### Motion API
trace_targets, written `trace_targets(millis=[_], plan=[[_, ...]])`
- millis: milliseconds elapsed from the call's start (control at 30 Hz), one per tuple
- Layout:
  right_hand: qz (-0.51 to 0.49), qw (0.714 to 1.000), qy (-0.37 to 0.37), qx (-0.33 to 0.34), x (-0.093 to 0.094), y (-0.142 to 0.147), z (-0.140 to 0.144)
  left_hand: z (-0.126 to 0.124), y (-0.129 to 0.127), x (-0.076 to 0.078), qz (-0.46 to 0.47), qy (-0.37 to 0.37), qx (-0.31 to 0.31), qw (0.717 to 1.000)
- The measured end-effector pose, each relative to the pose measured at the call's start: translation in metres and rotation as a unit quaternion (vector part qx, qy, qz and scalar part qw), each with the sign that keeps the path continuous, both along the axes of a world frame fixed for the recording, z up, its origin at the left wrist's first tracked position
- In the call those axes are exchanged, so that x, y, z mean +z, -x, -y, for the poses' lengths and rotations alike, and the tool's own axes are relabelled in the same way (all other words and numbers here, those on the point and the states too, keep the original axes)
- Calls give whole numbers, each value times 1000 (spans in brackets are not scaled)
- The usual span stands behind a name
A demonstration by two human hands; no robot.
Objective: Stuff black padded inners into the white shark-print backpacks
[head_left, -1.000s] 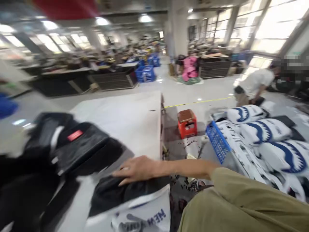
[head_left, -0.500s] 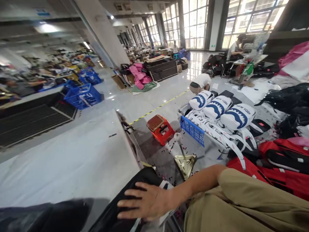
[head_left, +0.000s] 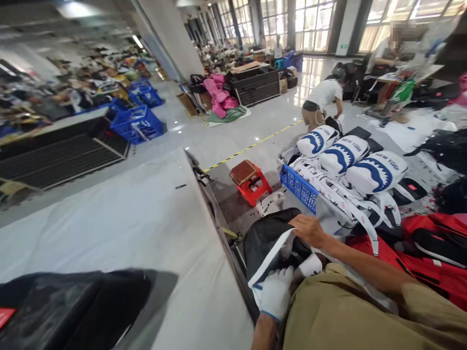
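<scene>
A black bag (head_left: 268, 233) with a white band along its opening hangs beside the table, in front of my body. My right hand (head_left: 308, 230), bare, is closed on the bag's upper edge by the white band. Lower down, my left hand (head_left: 275, 291) in a white knit glove grips the bag's lower edge at the end of the band. Some of its fingers are hidden by the fabric. A white printed piece shows between the hands, partly covered. On the white table (head_left: 175, 228) lies another black bag (head_left: 83, 301), cut off by the frame.
White shark-print backpacks (head_left: 377, 170) lie piled over a blue crate (head_left: 299, 188) at right, beside red bags (head_left: 438, 243). A red step stool (head_left: 251, 182) stands past the table edge. A co-worker (head_left: 321, 102) bends behind the backpacks; another person sits farther back.
My bare right hand lay spread on black fabric; now it is closed on the bag's edge, farther right. My gloved left hand has come into view. The co-worker has risen somewhat.
</scene>
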State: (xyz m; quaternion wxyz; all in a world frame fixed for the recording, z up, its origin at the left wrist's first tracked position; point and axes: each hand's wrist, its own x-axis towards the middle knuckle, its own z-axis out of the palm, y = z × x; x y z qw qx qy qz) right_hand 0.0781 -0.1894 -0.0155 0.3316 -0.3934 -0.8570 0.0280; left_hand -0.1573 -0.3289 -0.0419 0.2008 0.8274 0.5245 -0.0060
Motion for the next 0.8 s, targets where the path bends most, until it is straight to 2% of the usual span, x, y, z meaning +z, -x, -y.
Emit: trace_targets(millis=[67, 100, 167, 233, 267, 333, 400, 500, 567, 633, 700, 733, 800], plan=[[-15, 999, 4, -44, -1, -21, -2, -13, -3, 8, 68, -164, -38, 983], [-19, 998, 1, -62, 0, -29, -6, -23, -6, 15, 105, -252, -42, 961], [-22, 996, -12, -89, 1, -41, -17, -52, -12, 32, 157, -384, -4, 910], [-16, 994, -19, -104, 4, -49, -33, -89, -19, 42, 169, -436, 67, 881], [-15, 994, -21, -108, 4, -52, -42, -109, -23, 43, 165, -433, 97, 881], [-21, 993, -27, -112, 2, -57, -59, -150, -28, 34, 160, -391, 131, 897], [-32, 993, -19, -108, -7, -61, -78, -185, -27, 15, 184, -350, 136, 909], [-32, 994, 50, -88, -25, -69, -111, -228, -18, -8, 243, -266, 156, 920], [-22, 990, 123, -65, -34, -73, -140, -253, -11, -10, 268, -173, 192, 928], [-17, 976, 212, -33, -39, -72, -175, -278, -5, -3, 286, -87, 234, 925], [-25, 948, 316, -1, -42, -63, -215, -305, -2, 4, 317, 8, 277, 907], [-37, 929, 368, 6, -45, -55, -235, -319, -1, 5, 346, 57, 300, 887], [-73, 889, 452, -8, -58, -32, -271, -343, 1, -4, 426, 151, 350, 820]])
